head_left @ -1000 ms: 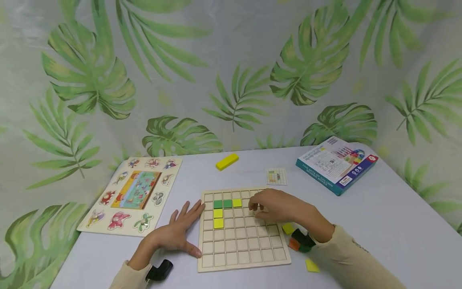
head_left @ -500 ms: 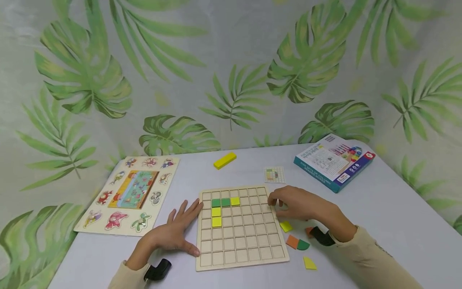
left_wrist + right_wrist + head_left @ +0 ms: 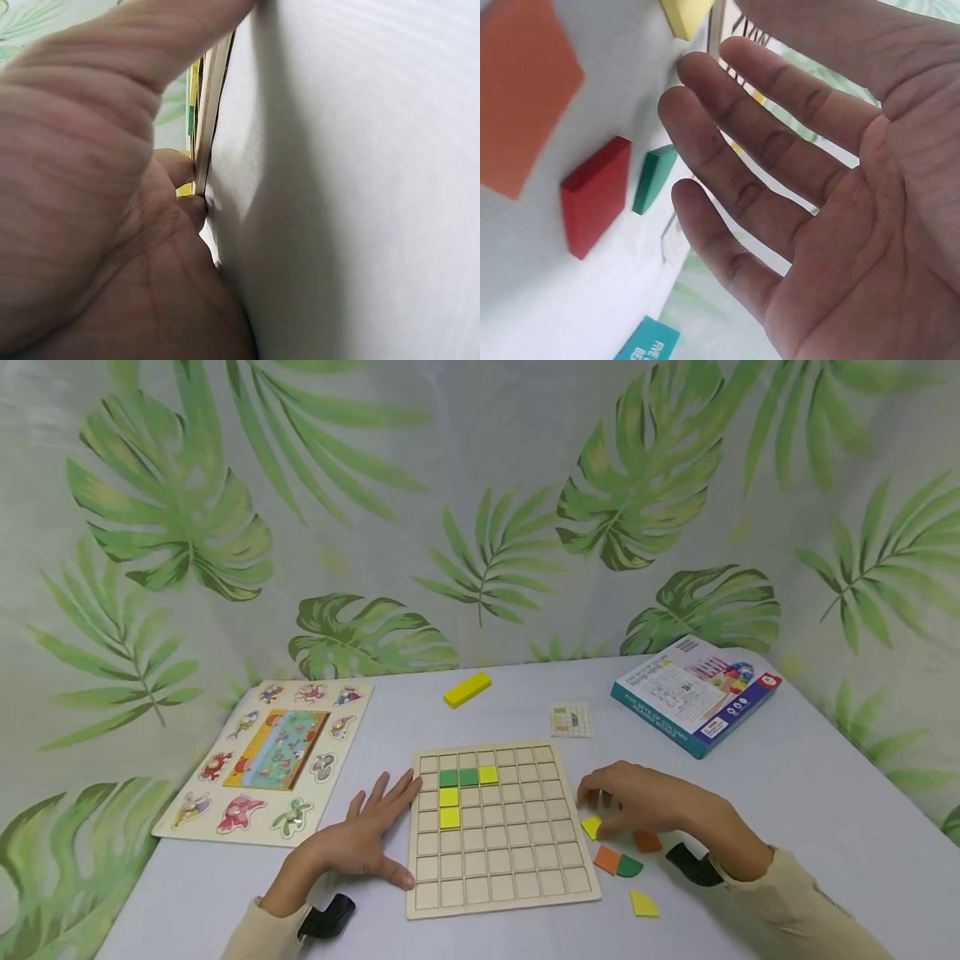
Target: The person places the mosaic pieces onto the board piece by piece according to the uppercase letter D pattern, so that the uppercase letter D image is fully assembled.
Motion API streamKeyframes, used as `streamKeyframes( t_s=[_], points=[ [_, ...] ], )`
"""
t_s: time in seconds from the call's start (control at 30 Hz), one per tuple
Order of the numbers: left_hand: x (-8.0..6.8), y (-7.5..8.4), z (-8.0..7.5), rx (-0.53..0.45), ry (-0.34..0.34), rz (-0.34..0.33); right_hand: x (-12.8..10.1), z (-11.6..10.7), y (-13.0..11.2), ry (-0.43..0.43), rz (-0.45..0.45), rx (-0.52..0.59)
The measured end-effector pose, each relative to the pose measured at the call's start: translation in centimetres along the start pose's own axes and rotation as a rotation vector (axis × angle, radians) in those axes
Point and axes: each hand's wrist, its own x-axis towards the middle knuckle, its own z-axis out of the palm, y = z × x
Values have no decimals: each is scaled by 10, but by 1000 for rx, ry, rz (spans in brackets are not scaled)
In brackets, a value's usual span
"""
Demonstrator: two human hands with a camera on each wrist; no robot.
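While the right hand (image 3: pixel 637 800) hovers over loose tiles just off the right edge of the wooden grid board (image 3: pixel 501 852), its fingers hang relaxed and apart, gripping nothing; the right wrist view shows an open palm (image 3: pixel 840 195). Nearest its fingertips: a yellow tile (image 3: pixel 591 827), touching or almost touching them — cannot tell which. A red tile (image 3: pixel 647 840) lies partly under the hand. Just nearer the front edge of the bench sit an orange tile (image 3: pixel 607 859) and a green tile (image 3: pixel 630 867), touching each other; another yellow tile (image 3: pixel 644 905) lies closer still to the front edge.

Board lies flat near the front middle of the bench (image 3: pixel 810 793). Five tiles are seated in its upper left cells: two green, three yellow. Left hand (image 3: pixel 365 838) rests flat on the bench, fingers straight, fingertips and thumb against the board's left edge.

Left side of the bench: an animal peg puzzle (image 3: pixel 273 760). Toward the back edge: a yellow block (image 3: pixel 467 689) and a small pattern card (image 3: pixel 571 720). Back right corner: a blue game box (image 3: pixel 696 692).
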Motion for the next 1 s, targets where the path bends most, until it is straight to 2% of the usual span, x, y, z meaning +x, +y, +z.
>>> streamKeyframes(
  t_s=[0.5, 0.63, 0.87, 1.0],
  points=[
    [-1, 5, -3, 11, -29, 4, -1, 4, -3, 18, 7, -37],
    [0, 4, -2, 13, -32, -6, 0, 6, -4, 10, 37, -42],
    [1, 2, -1, 8, -23, -20, 1, 6, -4, 2, 6, -95],
    [1, 1, -1, 9, -23, -20, 1, 4, -6, -1, 24, -130]
  ],
)
